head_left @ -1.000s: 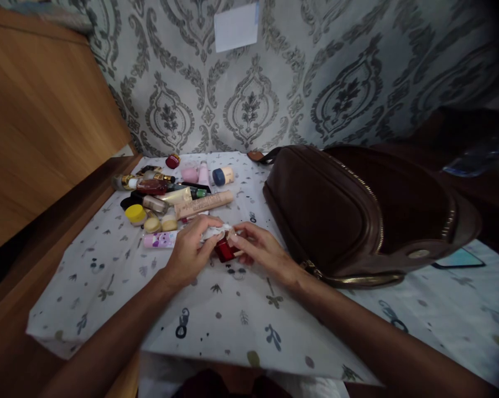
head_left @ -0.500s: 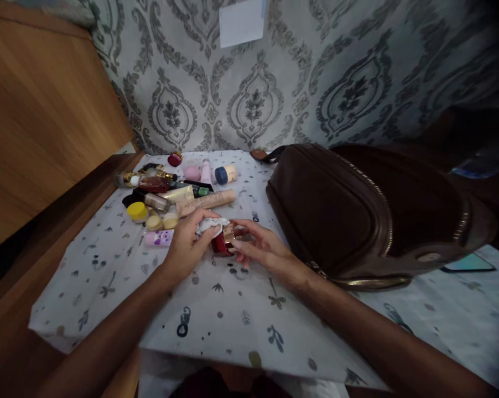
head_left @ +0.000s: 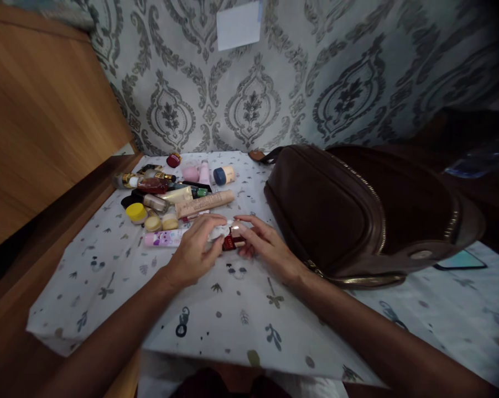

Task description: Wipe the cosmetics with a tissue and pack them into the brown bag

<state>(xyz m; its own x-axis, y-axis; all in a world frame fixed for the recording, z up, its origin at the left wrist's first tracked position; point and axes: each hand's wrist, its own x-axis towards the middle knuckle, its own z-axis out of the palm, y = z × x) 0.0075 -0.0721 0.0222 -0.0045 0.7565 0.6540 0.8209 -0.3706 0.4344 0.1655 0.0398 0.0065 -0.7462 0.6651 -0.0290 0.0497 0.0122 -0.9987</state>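
Between my hands, just above the patterned tablecloth, is a small dark red perfume bottle with a shiny rose-gold cap. My left hand is closed on a crumpled white wipe and presses it against the bottle's red end. The fingers of my right hand grip the bottle at its cap. A pink-and-white tube with a purple print lies just left of my left hand. Behind the hands a long beige tube lies at a slant. My fingers cover part of the wipe and bottle.
Several cosmetics are grouped at the left back, including a yellow-lidded jar, a pink sponge and a blue-and-cream container. A large brown leather bag stands close on the right, with a phone beyond it. A wooden cabinet borders the left.
Both hands have shifted slightly right with the bottle, which is turned so its cap now points more to the right. My left hand and the wipe cover more of its red end.
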